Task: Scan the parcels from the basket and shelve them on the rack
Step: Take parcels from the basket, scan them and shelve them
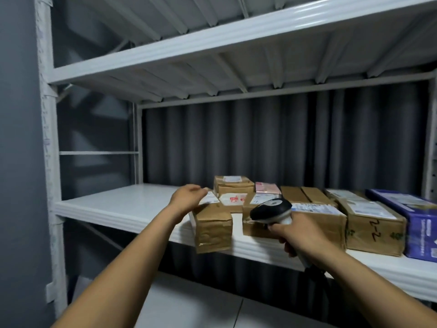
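While the right hand (pixel 300 235) grips the barcode scanner (pixel 272 209), the left hand (pixel 186 197) lies with loosely straight fingers on a taped cardboard parcel (pixel 212 228) that overhangs the front edge of the rack shelf (pixel 118 204). Several shelved parcels (pixel 373 223) sit beside it, so shelving looks well underway. The basket is out of view, so I cannot tell how many remain.

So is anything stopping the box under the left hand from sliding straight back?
Yes, something is. The brown parcel under the left hand hangs over the shelf edge, and a white-labelled parcel lies right behind it. Bare shelf shows to its left.
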Demonstrator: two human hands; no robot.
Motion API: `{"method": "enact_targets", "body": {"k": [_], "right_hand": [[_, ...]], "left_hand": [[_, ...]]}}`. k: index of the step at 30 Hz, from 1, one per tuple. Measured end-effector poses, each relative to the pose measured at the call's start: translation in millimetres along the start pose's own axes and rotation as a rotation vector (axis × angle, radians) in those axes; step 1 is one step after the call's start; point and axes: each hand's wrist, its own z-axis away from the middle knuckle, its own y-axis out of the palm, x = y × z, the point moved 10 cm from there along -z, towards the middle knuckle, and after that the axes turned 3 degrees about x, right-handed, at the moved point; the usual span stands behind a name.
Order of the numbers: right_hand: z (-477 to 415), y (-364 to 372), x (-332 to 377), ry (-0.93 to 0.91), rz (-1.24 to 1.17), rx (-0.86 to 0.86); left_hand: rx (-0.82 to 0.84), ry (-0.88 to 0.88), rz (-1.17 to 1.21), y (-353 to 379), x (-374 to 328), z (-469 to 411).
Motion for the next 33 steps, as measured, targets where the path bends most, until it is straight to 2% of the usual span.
{"method": "enact_targets", "body": {"k": [2, 4, 6, 7, 13, 18, 22, 27, 33], "right_hand": [[-0.5, -0.7, 0.4, -0.001, 0.011, -0.007], [-0.7, 0.4, 3.0, -0.004, 0.014, -0.003], [-0.2, 1.6, 5.9, -0.006, 0.014, -0.002], [0.1, 1.5, 8.2, -0.009, 0.013, -0.005], [4.4, -3.4, 16.0, -0.026, 0.064, -0.013], [-0.3, -11.4, 16.2, -0.022, 0.085, -0.026], [-8.2, -12.7, 13.2, -0.016, 0.101, -0.032], [-17.7, -12.9, 6.3, -0.011, 0.115, -0.043], [-27.4, -14.9, -2.4, -0.005, 0.134, -0.058]], "left_hand": [[0.095, 0.124, -0.185, 9.8, -17.2, 20.1], [0.177, 0.237, -0.490, 27.4, -23.0, 39.2], [0.231, 0.284, -0.778, 41.7, -17.7, 50.2], [0.241, 0.272, -0.841, 43.7, -12.6, 50.8], [0.165, 0.189, -0.783, 28.1, 4.1, 27.4], [0.157, 0.046, -0.676, 30.4, 32.5, -3.8], [0.006, -0.053, -0.661, 34.9, 31.7, -16.0], [-0.125, -0.067, -0.718, 42.0, 26.5, -30.4], [-0.083, -0.019, -0.564, 48.8, 33.2, -55.1]]}}
